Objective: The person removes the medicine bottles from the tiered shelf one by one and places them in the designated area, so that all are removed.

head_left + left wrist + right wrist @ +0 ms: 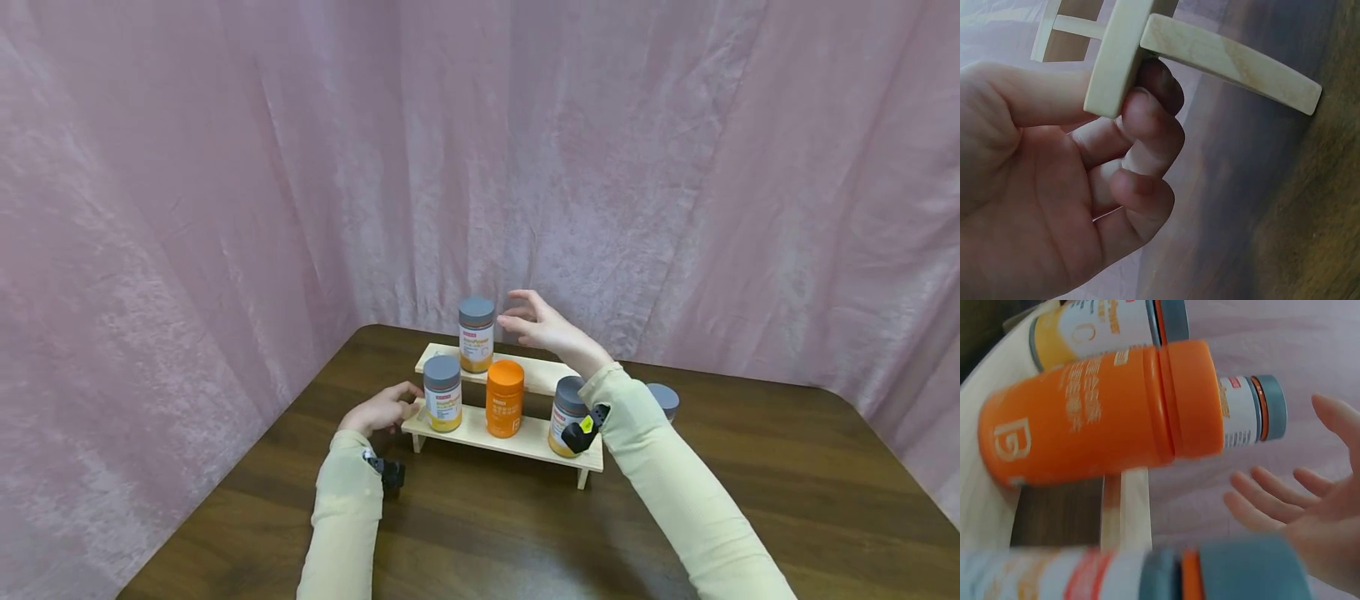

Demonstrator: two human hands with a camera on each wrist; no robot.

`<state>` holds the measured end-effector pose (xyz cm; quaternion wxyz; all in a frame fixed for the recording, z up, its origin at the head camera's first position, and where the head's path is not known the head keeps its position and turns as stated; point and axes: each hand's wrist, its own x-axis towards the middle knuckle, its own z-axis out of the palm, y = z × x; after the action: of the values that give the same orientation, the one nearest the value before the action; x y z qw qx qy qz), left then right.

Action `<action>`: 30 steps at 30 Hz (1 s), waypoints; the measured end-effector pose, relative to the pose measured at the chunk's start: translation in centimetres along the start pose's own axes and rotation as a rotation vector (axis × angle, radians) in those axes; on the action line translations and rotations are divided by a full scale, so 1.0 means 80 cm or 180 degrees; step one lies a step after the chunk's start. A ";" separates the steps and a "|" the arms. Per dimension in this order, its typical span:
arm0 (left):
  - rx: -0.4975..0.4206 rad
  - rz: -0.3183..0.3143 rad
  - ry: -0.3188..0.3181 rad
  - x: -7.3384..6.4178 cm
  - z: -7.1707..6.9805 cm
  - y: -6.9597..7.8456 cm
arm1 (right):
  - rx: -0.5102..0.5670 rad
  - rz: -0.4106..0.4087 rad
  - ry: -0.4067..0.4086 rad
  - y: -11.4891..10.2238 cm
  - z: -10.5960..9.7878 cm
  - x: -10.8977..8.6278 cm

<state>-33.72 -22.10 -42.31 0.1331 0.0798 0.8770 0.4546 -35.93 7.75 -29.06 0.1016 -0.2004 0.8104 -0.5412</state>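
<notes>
My left hand [381, 410] grips the left end of a two-tier pale wooden shelf [474, 427], thumb on top and curled fingertips underneath in the left wrist view. My right hand [551, 331] hovers above the upper tier with fingers apart and relaxed, holding nothing. Just left of it stands a grey-lidded white-and-yellow jar [476, 335] on the upper tier. Along the lower tier stand a similar grey-lidded jar [443, 393], an orange jar [504, 400] and another grey-lidded jar [564, 417], partly hidden by the right wrist.
Another grey lid [663, 397] shows behind my right forearm, its jar mostly hidden. The shelf stands on a dark brown wooden table [750, 467]. Pink curtains [637, 167] hang behind the table and along its left side.
</notes>
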 end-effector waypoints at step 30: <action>-0.0110 0.0009 0.0034 -0.003 0.001 -0.003 | -0.0585 0.0206 0.0509 -0.008 0.061 0.034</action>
<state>-33.51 -22.26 -42.54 0.1292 0.0763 0.8696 0.4703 -36.39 2.25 -30.24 0.0353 -0.1388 0.8681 -0.4753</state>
